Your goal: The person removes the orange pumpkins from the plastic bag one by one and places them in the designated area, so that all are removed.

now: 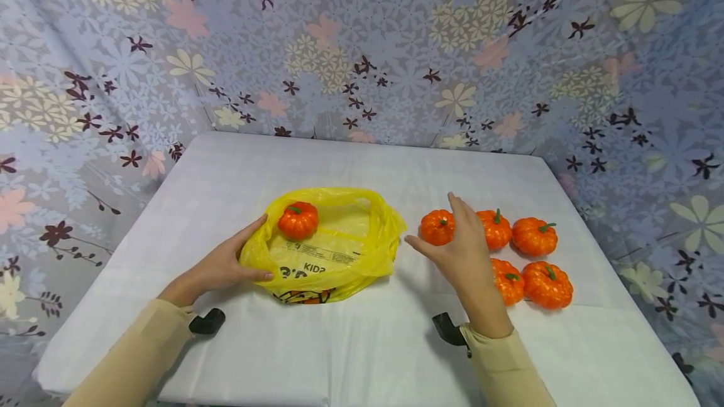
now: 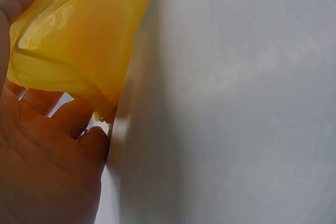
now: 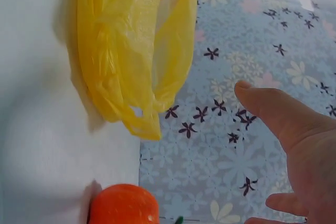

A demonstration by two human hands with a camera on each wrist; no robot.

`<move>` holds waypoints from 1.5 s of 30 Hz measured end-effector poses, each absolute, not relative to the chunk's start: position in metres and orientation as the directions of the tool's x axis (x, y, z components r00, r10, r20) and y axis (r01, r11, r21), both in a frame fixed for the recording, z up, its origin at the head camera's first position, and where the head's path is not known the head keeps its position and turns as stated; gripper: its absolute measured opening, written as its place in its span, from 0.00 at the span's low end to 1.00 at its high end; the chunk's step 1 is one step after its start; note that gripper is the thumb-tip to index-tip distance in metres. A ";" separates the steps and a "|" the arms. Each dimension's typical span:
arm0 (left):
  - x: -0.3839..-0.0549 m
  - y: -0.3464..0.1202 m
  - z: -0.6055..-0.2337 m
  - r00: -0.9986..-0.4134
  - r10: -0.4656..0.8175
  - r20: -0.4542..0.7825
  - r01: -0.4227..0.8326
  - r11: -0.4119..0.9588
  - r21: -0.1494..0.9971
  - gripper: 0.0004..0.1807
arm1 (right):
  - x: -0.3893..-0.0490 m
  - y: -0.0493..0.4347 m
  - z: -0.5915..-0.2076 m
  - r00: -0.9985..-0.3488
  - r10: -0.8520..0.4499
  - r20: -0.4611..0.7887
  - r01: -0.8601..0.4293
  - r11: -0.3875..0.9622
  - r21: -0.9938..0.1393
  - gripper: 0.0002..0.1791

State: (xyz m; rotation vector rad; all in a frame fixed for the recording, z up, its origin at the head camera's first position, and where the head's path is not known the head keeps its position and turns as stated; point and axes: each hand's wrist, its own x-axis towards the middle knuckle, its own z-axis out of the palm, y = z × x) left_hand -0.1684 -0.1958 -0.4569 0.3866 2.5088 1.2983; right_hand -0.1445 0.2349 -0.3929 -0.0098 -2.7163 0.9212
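A yellow plastic bag (image 1: 325, 256) lies on the table with its mouth spread wide, and one small orange pumpkin (image 1: 298, 221) with a green stem is inside at the left. My left hand (image 1: 223, 264) holds the bag's left side, thumb at the near rim and fingers round the outside; the left wrist view shows the yellow plastic (image 2: 79, 40) between them. To the right of the bag, my right hand (image 1: 462, 253) is raised with thumb and fingers apart, holding nothing. Nearest to it is an orange pumpkin (image 1: 437, 227), partly behind the hand.
Several more pumpkins (image 1: 534, 237) stand in a loose group at the table's right, some partly hidden by the right hand and forearm. The table has a white cloth (image 1: 271, 350). A flowered curtain (image 1: 362, 49) hangs behind and beside it.
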 end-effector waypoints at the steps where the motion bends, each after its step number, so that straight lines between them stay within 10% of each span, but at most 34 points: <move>1: -0.168 -0.196 -0.457 -0.923 0.362 -0.131 0.103 0.559 0.823 0.64 | -0.146 0.233 -0.393 -0.964 0.084 0.252 -0.087 0.797 -0.597 0.63; 45: -0.170 -0.199 -0.458 -0.928 0.351 -0.128 0.098 0.560 0.823 0.65 | -0.178 0.120 -0.423 -0.979 -0.183 0.094 -0.192 0.650 -0.735 0.56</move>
